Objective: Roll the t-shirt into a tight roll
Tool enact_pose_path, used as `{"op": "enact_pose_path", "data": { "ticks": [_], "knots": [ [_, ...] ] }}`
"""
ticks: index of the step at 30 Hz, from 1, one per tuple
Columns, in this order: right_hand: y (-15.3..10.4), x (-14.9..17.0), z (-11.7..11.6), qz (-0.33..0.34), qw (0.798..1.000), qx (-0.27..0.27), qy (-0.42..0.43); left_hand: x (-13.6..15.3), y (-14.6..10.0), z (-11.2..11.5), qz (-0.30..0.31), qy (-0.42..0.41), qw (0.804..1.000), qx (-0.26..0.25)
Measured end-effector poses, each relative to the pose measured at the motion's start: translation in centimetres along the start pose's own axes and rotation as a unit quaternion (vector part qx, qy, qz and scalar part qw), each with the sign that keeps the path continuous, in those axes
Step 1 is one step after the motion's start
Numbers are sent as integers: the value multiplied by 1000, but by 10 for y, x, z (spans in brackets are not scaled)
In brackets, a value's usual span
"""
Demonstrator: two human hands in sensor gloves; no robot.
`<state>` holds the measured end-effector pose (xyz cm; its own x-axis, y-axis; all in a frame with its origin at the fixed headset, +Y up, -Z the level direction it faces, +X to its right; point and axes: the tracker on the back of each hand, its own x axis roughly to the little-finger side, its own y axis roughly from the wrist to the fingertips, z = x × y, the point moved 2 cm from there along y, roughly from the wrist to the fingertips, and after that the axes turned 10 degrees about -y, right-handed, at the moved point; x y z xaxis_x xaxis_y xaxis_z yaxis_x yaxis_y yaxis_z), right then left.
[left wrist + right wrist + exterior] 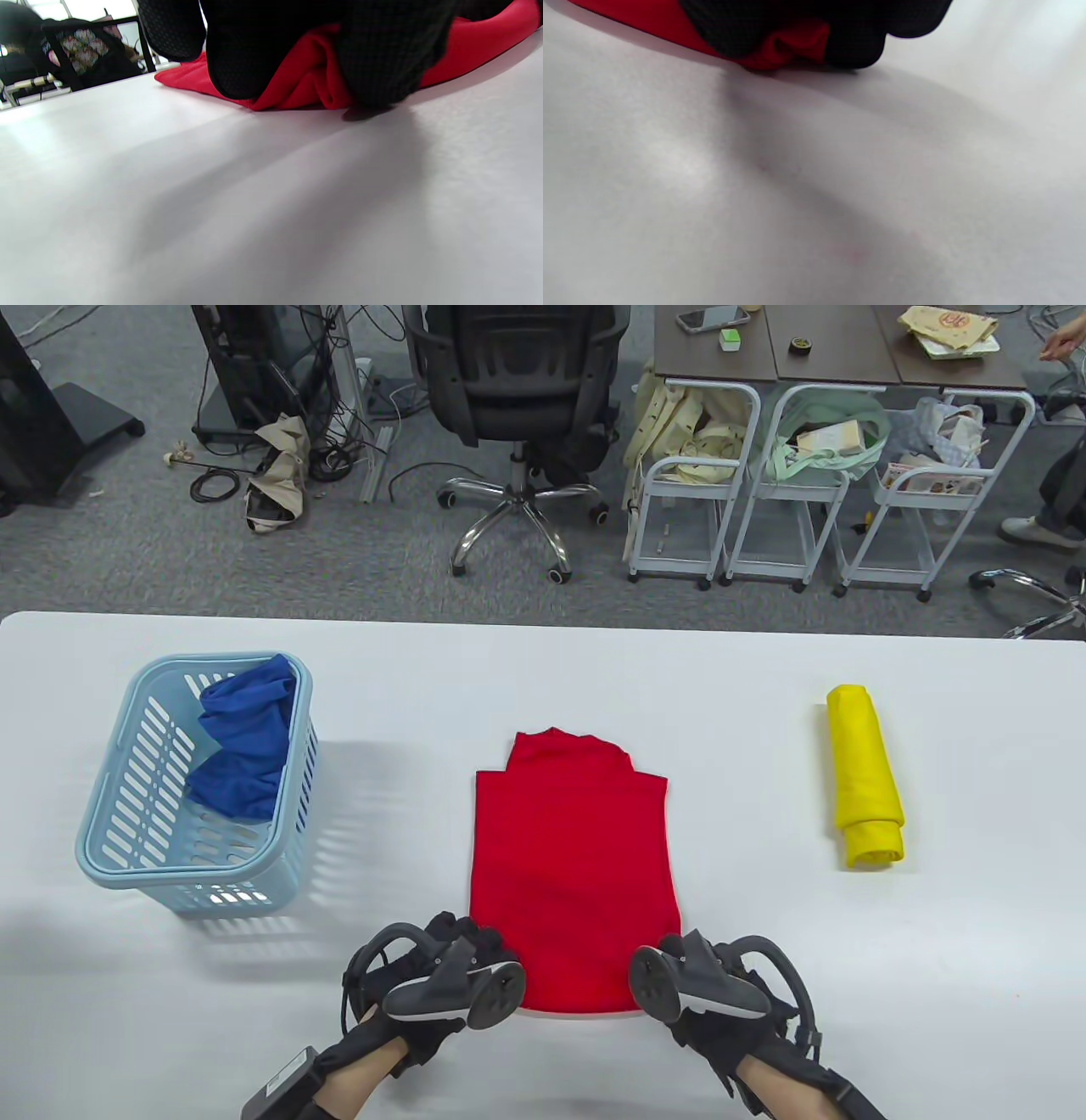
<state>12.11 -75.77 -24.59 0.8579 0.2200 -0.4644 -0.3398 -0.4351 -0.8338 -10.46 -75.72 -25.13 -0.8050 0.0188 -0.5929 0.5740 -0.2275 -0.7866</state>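
- Hands are gripping the near hem of the red t-shirt (573,865), which is lying flat and folded into a narrow panel on the white table (933,984), collar pointing away from the grip.
- Left hand (441,976) is pinching the hem's left corner: in the left wrist view its fingers (254,55) are curling round a bunched fold of red cloth.
- Right hand (713,984) is doing the same at the right corner, its fingers (780,25) closing over a small red pleat.
- Risk, as I judge it: the two corners are looking bunched rather than evenly turned, so the first turn could be starting loose or crooked, and a slack core would be making the whole roll baggy.
- Another risk: if one hand is advancing faster than the other, the roll would be coning toward one side, and the folded-in sleeves beyond the grip could be sliding out.
- Table view is showing the whole layout: the shirt stretching away from the grip, a finished yellow roll (864,776) well off beyond the right hand, and a blue garment (242,746) in a pale blue basket (106,848) off beyond the left hand.
- Wrist views are showing what the trackers are hiding from above: fingertips actually clamping cloth down at the tabletop.
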Motion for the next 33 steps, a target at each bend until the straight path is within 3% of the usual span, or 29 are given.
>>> {"op": "enact_pose_path", "data": {
  "ticks": [3, 5, 7, 9, 11, 12, 15, 20, 23, 27, 29, 31, 33],
  "knots": [
    [-2, 9, 0, 20, 999, -9, 39, 7, -2, -4, -1, -51, 999, 2],
    [-9, 13, 2, 51, 996, -25, 66, 15, -7, -10, 13, -154, 988, 4],
    [-16, 15, 7, 79, 992, -34, 95, 24, -12, -12, 29, -289, 957, 24],
    [-19, 20, 15, 74, 991, -10, 114, 31, -12, -10, 28, -347, 936, 53],
    [-18, 25, 17, 40, 992, 6, 118, 38, -8, -5, 7, -333, 942, 43],
    [-14, 26, 14, 14, 994, 9, 108, 41, -5, -1, -15, -289, 956, 42],
    [3, 23, -8, -2, 995, -48, 91, 40, -2, -1, -42, -154, 987, 30],
    [3, 25, -8, -11, 993, -41, 111, 34, -14, -21, -67, -62, 994, -52],
    [4, 25, -8, -11, 993, -42, 114, 20, -17, -23, -14, -114, 990, -76],
    [2, 26, -8, -16, 993, -40, 114, -7, -6, -3, 30, -133, 991, -14],
    [-5, 34, -1, -106, 991, -32, 71, -15, 0, 5, 22, -93, 995, 0],
    [-19, 42, 14, -179, 983, -3, -49, -17, 4, 2, 24, -76, 997, 2],
    [-28, 43, 23, -149, 988, 38, -11, -15, 3, 3, 16, -100, 995, 19]
  ]
}}
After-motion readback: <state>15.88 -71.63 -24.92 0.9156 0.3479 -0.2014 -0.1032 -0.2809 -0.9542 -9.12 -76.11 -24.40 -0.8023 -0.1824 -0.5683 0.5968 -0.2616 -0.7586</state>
